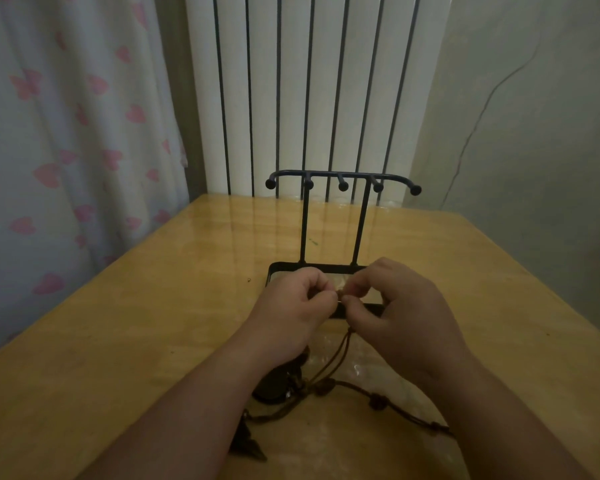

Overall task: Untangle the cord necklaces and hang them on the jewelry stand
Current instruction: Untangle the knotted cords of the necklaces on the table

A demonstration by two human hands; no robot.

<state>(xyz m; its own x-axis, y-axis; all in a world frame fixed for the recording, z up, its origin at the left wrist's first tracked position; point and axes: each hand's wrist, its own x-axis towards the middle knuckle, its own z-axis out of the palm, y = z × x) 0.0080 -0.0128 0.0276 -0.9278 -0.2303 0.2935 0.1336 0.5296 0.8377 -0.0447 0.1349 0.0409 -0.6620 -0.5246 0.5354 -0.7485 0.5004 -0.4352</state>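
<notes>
Filling most of the lower view, a glossy yellow wooden bench (pixel 146 323) runs back to a white column radiator (pixel 291 81) with dark gaps between its sections. Left of the radiator hangs a pale curtain (pixel 66 133) printed with pink hearts. On the right is a plain wall (pixel 541 150) with a thin cable (pixel 482 109) trailing down it.

A black metal jewelry stand (pixel 303 230) stands upright on the bench near its far edge. It has two thin posts, a top bar with five ball-tipped pegs pointing toward the camera, and a rectangular tray base. Every peg is bare.

Both forearms reach in from the bottom edge. The left hand (pixel 291 306) and the right hand (pixel 406 313) meet over the front of the tray base. Their fingers (pixel 364 282) are curled, and the tips pinch a short stretch of brown cord between them.

The cord necklaces (pixel 347 344) hang from that pinch as thin brown strands. These drop to a tangled heap on the bench just in front of the stand, between and under the wrists. A dark round pendant (pixel 274 382) lies in the heap beside the left wrist. A dark pointed pendant (pixel 248 441) lies nearer the camera, against the left forearm. One strand runs right under the right forearm and carries small knotted beads (pixel 378 401).

A tiny dark speck (pixel 249 280) sits on the bench left of the tray.
</notes>
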